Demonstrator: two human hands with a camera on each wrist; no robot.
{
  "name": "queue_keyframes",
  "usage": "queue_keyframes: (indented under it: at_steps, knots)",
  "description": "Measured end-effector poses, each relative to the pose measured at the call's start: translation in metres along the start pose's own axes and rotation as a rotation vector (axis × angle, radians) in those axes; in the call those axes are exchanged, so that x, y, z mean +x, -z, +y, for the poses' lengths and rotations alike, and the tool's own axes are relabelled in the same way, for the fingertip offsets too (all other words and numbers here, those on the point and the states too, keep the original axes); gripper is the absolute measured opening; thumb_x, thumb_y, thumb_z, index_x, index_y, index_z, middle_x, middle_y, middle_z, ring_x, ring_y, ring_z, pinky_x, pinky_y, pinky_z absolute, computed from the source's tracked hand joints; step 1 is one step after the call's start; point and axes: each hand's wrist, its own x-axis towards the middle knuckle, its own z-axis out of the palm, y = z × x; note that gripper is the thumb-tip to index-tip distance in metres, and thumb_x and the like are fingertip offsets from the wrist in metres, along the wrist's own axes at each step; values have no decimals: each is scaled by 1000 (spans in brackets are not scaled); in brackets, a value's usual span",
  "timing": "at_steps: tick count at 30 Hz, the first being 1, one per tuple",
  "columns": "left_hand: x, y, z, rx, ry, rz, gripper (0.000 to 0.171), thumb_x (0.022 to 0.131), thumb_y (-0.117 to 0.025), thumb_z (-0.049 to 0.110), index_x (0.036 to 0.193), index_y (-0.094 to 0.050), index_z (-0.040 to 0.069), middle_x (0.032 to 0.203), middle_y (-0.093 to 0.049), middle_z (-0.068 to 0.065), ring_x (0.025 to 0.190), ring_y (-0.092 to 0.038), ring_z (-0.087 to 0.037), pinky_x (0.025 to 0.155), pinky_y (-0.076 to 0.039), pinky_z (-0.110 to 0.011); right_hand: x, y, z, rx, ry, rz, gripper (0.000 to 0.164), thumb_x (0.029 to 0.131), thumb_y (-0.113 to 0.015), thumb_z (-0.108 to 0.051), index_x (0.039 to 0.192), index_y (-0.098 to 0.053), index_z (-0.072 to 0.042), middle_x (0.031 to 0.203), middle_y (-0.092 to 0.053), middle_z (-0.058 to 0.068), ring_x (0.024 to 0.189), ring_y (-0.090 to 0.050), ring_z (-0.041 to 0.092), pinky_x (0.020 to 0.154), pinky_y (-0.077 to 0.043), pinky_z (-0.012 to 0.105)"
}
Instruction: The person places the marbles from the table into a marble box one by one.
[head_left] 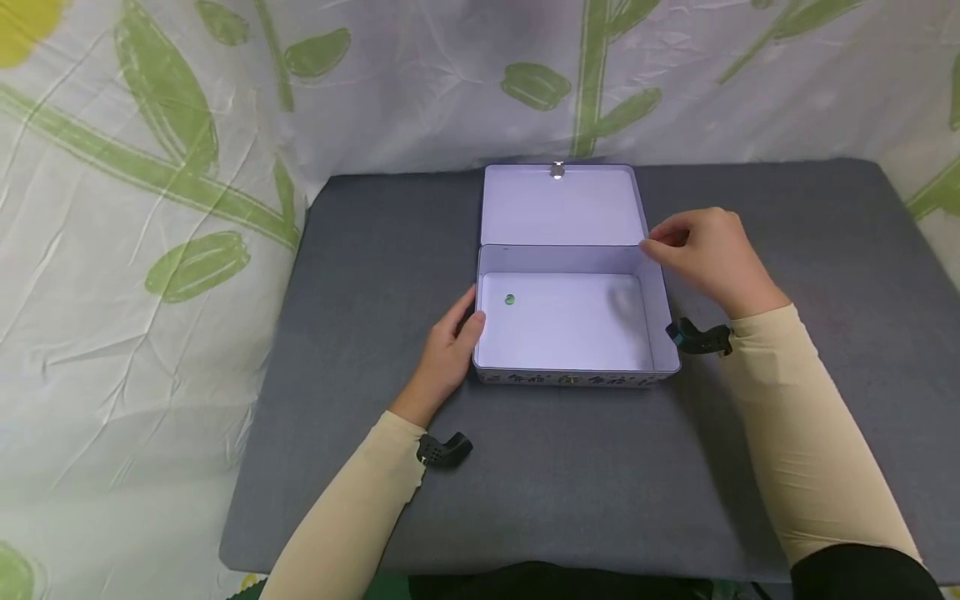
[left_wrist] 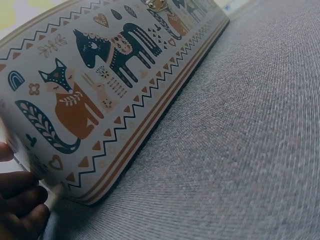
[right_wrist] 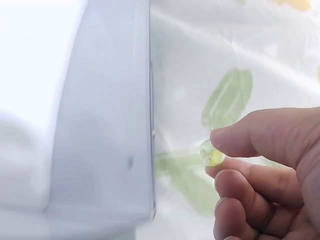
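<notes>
A metal tin box point(head_left: 573, 377) with a pale inside stands with its lid point(head_left: 562, 204) tipped back. On its floor, toward the left, lies a small green marble point(head_left: 510, 299). My left hand point(head_left: 442, 354) rests against the box's left wall, thumb at the rim; in the left wrist view its fingers point(left_wrist: 22, 192) touch the corner of the patterned side. Just outside the far right corner, my right hand point(head_left: 712, 254) pinches a clear glass marble point(right_wrist: 212, 153) with yellow inside between thumb and index finger. In the head view that marble cannot be made out.
The box sits on a grey cloth-covered table point(head_left: 360, 275). A metal clasp point(head_left: 557, 170) is on the lid's far edge. Behind and to the left hangs a white curtain point(head_left: 420, 92) with green leaf prints. Dark wrist cameras point(head_left: 444, 450) are strapped to both wrists.
</notes>
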Motion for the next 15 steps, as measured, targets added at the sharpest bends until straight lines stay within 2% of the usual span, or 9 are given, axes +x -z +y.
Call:
queue_keyframes:
  at_steps: [4, 15]
  knots:
    - [0, 2, -1, -2, -15, 3, 56, 110, -51, 27, 161, -43, 5, 164, -44, -12, 154, -36, -27, 126, -28, -48, 9, -8, -18, 7, 19, -27, 30, 96, -73, -30, 106, -81, -3, 96, -77, 16, 84, -65, 24, 65, -47, 22]
    - [-1, 4, -1, -14, -5, -16, 57, 110, -52, 29, 162, -41, 7, 165, -43, -12, 155, -35, -26, 126, -28, -49, 28, -35, -62, 28, 112, -90, 25, 96, -70, -26, 101, -82, -4, 91, -75, 12, 84, -62, 24, 73, -47, 33]
